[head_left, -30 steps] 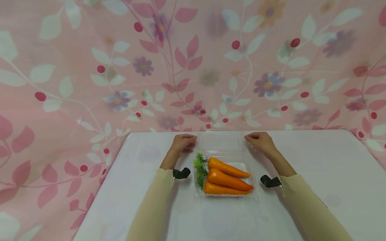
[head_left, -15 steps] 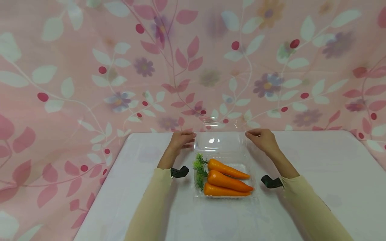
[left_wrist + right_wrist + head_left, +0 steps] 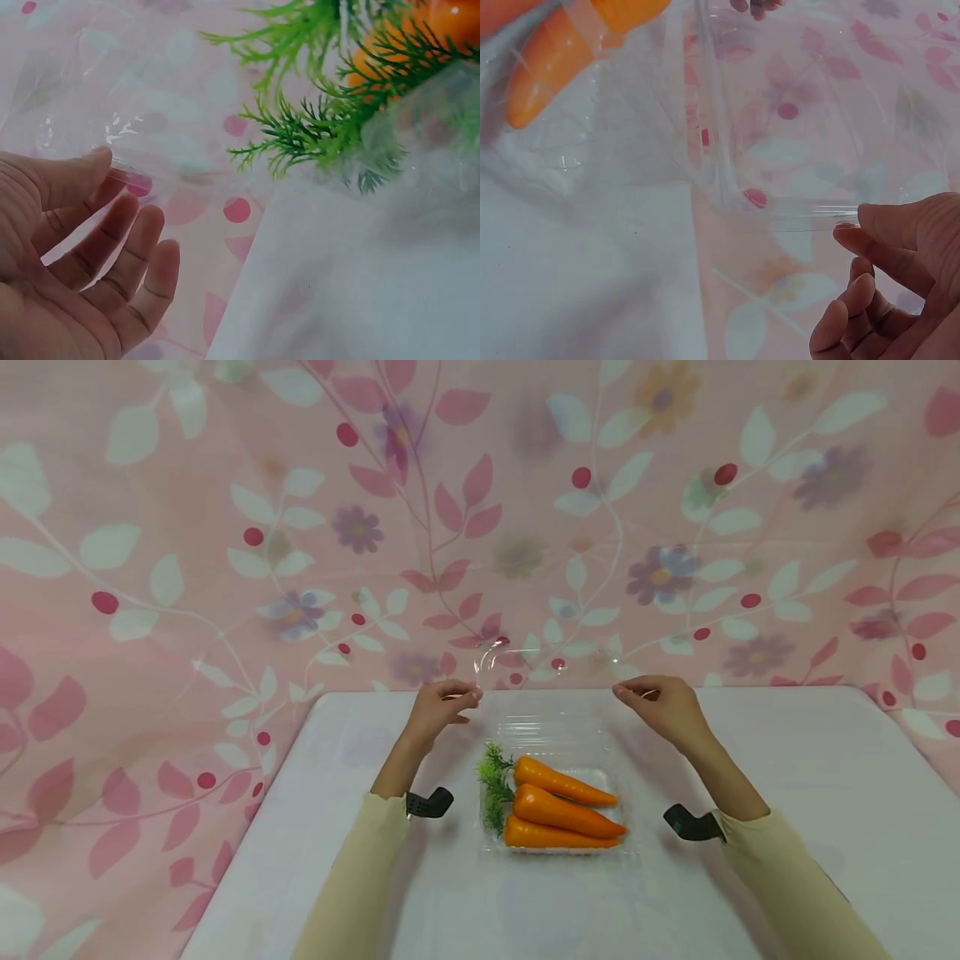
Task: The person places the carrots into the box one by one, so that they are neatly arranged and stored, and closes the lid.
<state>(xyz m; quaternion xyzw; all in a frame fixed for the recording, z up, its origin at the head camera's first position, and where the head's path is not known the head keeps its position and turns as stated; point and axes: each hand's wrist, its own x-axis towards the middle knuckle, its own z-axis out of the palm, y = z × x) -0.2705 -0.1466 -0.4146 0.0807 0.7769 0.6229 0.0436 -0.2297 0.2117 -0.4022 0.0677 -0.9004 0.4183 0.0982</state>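
Three orange carrots (image 3: pixel 566 814) with green leafy tops (image 3: pixel 493 785) lie side by side in a clear plastic box (image 3: pixel 626 827) on the table. The box's transparent hinged lid (image 3: pixel 555 722) stands raised at the back. My left hand (image 3: pixel 444 708) pinches the lid's left edge between thumb and forefinger, the other fingers loosely bent. On the opposite side my right hand (image 3: pixel 663 706) pinches the right edge the same way. The right wrist view shows the lid's rim (image 3: pixel 817 217) caught between thumb and forefinger.
A white cloth covers the table (image 3: pixel 555 914). Behind its far edge hangs a pink floral curtain (image 3: pixel 517 527). Each wrist carries a black camera mount, the left mount (image 3: pixel 431 802) and the right mount (image 3: pixel 692 824) standing either side of the box.
Both hands have lifted the lid from lying back on the table to a raised, steeper tilt. The hands have moved slightly apart. The carrots and the box have stayed in place.
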